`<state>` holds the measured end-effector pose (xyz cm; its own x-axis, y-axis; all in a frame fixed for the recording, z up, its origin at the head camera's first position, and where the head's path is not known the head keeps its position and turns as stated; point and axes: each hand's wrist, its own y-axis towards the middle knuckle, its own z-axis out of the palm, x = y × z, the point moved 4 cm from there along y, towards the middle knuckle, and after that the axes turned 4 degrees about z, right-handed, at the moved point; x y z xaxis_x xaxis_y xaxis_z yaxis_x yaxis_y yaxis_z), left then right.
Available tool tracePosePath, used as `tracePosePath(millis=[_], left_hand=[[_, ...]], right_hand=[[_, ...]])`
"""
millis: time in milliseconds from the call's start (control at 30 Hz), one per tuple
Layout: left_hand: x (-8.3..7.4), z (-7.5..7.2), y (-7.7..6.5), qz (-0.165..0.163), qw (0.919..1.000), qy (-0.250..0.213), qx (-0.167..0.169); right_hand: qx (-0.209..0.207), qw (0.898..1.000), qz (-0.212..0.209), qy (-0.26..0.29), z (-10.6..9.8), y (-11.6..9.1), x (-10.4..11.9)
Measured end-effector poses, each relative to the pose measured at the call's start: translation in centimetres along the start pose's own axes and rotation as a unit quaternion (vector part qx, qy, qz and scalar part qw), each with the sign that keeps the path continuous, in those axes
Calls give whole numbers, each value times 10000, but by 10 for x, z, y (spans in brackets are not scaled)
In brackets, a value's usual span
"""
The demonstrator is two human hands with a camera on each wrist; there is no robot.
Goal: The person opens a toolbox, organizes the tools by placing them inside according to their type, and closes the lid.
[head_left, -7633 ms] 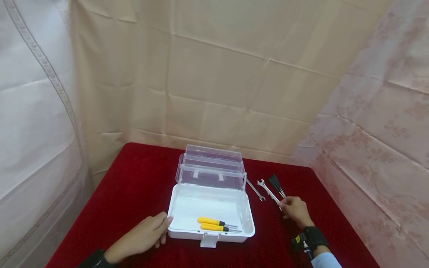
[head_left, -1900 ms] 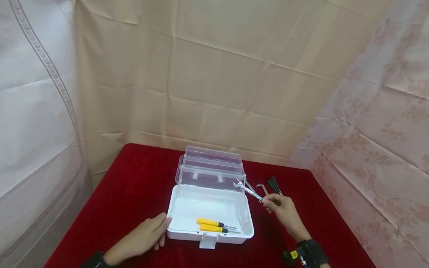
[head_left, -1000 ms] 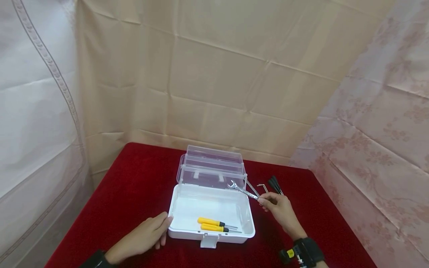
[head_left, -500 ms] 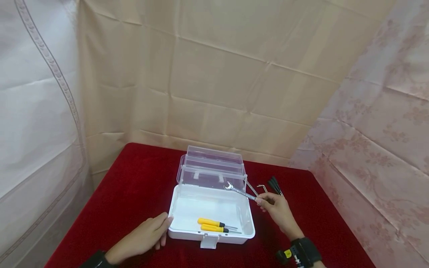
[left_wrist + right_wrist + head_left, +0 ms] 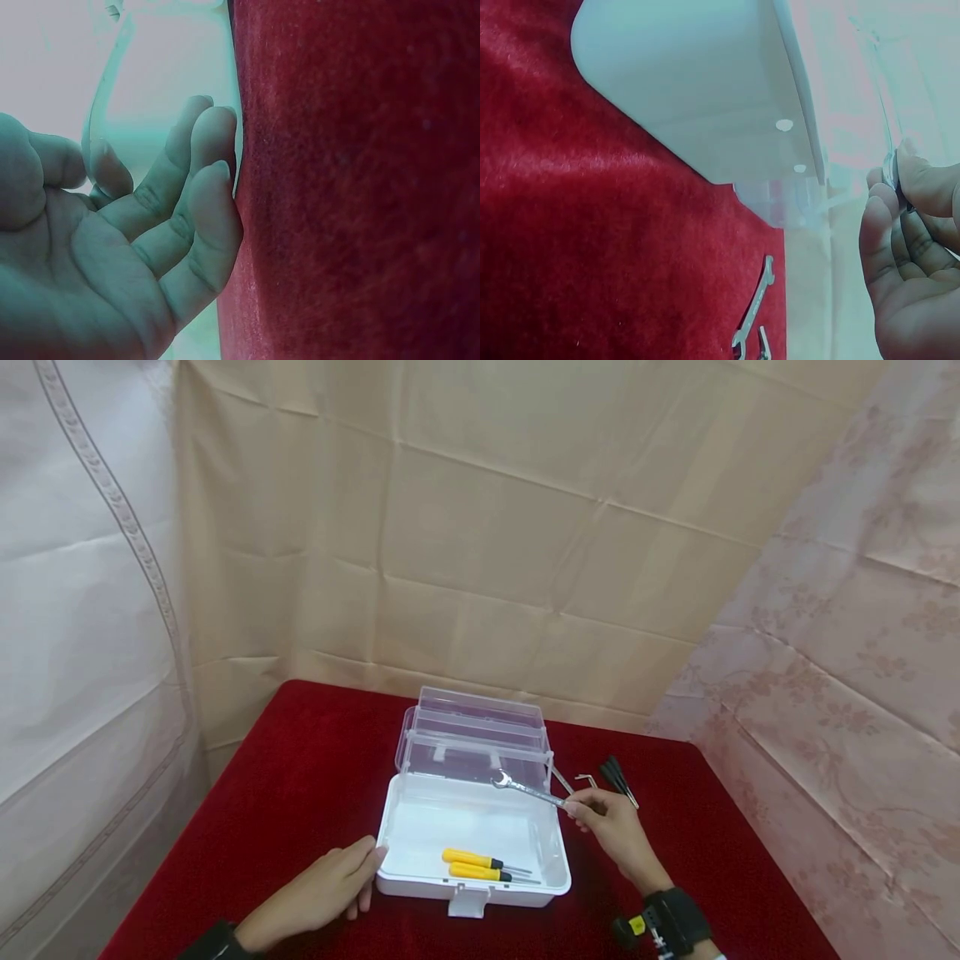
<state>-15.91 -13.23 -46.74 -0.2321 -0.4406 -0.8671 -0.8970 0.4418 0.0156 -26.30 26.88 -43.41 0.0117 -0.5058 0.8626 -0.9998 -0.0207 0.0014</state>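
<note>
My right hand [image 5: 611, 828] pinches one end of a silver wrench [image 5: 534, 792] between thumb and fingertips. Its open-ended head hangs over the back part of a white toolbox [image 5: 401, 885]. Edge-on, the same wrench [image 5: 890, 169] shows in the right wrist view. My left hand [image 5: 330, 883] holds the toolbox's left wall, thumb on the rim and index finger outside, the other fingers loosely bent near the cloth. Inside the box lie two yellow-handled screwdrivers [image 5: 471, 858] side by side near the front wall.
The clear tiered lid [image 5: 476, 727] stands raised at the back. Right of the box, on the red cloth [image 5: 300, 760], lie a second wrench [image 5: 754, 307], an L-shaped hex key [image 5: 588, 777] and black-handled tools [image 5: 615, 770]. A white latch [image 5: 468, 902] hangs at the front.
My right hand has picked the wrench up from the cloth and carried it left over the toolbox. Lately it drifts slowly left. The left hand stays on the wall.
</note>
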Motion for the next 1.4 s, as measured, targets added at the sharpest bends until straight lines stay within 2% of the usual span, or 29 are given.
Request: tracePosePath(millis=[267,833,1100,1400], left_hand=[[-2,1,0,94,9999,90,-7],[0,0,0,146,9997,211,-39],[0,-1,1,16,10000,84,14],[-1,0,1,47,9999,140,11]], right_hand=[[41,10000,-69,4,6,3,3],[-141,9993,-249,-249,17,9,8],[-351,9958,-606,-593,17,6,12],[-476,9927,-696,-862,20,8,17]])
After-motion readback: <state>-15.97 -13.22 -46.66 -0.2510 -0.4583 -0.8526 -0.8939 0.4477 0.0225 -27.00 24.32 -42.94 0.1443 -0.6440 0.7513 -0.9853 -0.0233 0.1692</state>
